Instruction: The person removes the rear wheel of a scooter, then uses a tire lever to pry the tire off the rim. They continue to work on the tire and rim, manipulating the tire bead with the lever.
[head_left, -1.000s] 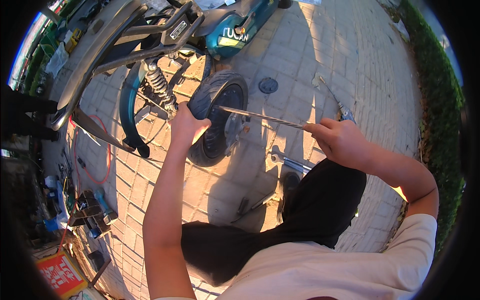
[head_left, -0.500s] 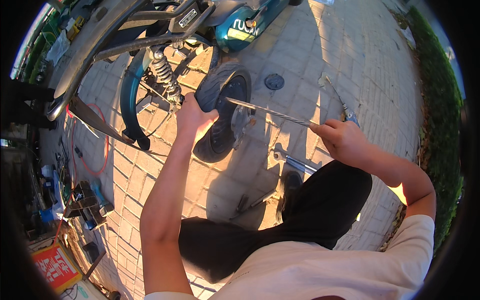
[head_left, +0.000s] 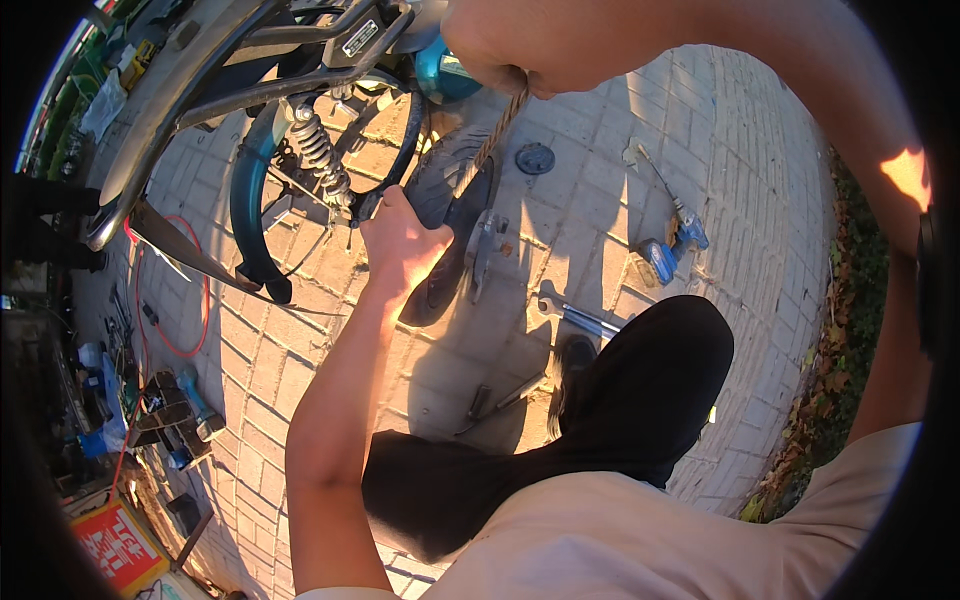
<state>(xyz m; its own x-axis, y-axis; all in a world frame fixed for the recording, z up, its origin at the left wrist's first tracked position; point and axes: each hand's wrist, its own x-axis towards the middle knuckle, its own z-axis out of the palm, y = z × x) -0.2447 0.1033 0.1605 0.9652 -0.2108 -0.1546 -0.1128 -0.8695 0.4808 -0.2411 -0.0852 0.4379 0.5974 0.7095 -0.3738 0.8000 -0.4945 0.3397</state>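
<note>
My left hand (head_left: pixel 402 240) grips the tread of the black tyre (head_left: pixel 435 295) on a loose-looking wheel standing tilted on the paving, its metal hub on the right side. My right hand (head_left: pixel 540 45) is high at the top, fingers wrapped round a long, ridged metal bar (head_left: pixel 490 145). The bar slopes down to the wheel, its lower end against the tyre or rim. Just left of the wheel are the scooter's spring shock absorber (head_left: pixel 318 150) and curved teal fender (head_left: pixel 245 200), beneath its black frame (head_left: pixel 300 65).
A wrench (head_left: pixel 575 315), a blue power tool (head_left: pixel 655 260) and a round dark disc (head_left: pixel 535 158) lie on the paving (head_left: pixel 750 180). A toolbox (head_left: pixel 160 410) and red hose (head_left: pixel 200 340) are left. Another person's dark-clad legs (head_left: pixel 50 225) show far left; a planted strip (head_left: pixel 850 330) borders right.
My right hand has swung up and leftward, tilting the bar from nearly level to steep. My left hand stays on the tyre, shifted slightly. More of the blue power tool now shows.
</note>
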